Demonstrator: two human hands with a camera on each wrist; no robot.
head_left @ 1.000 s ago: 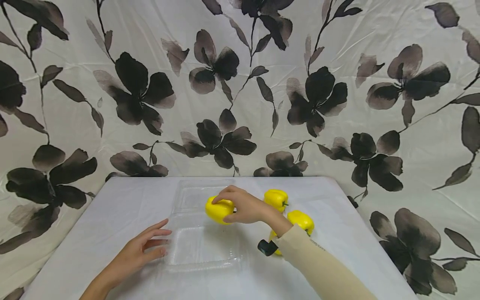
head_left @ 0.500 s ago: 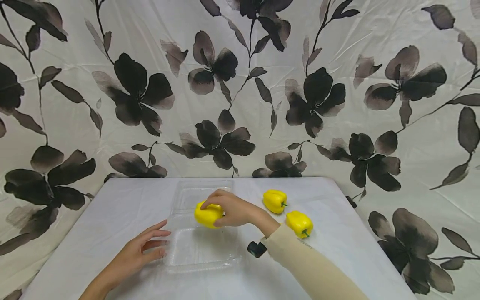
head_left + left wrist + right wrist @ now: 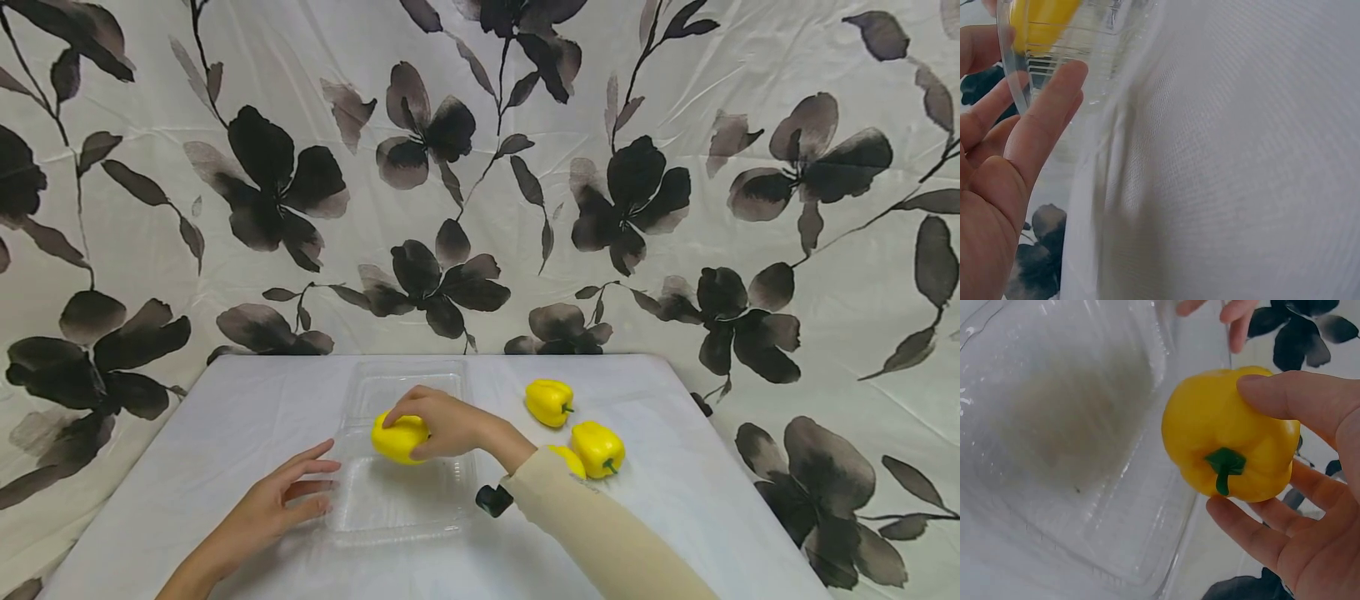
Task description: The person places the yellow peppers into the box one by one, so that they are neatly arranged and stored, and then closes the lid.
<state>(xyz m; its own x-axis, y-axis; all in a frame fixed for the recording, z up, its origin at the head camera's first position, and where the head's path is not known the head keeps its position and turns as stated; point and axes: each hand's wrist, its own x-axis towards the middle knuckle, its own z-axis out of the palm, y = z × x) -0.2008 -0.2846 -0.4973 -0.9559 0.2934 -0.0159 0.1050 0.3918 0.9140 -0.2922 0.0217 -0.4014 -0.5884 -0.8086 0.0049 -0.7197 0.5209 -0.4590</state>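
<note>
My right hand grips a yellow bell pepper above the clear plastic clamshell container, near the line between its two halves. In the right wrist view the thumb lies on one side of the pepper and the fingers on the other, with its green stem facing the camera. My left hand is at the container's left edge, fingers loosely extended. The left wrist view puts those fingers right by the clear wall; whether they press it I cannot tell.
Two yellow bell peppers rest on the white-covered table to the right. A third, partly seen pepper is behind my right sleeve. A floral curtain hangs behind the table's far edge.
My right hand has carried the bell pepper leftward and slightly nearer, over the container. The left hand has stayed in place.
</note>
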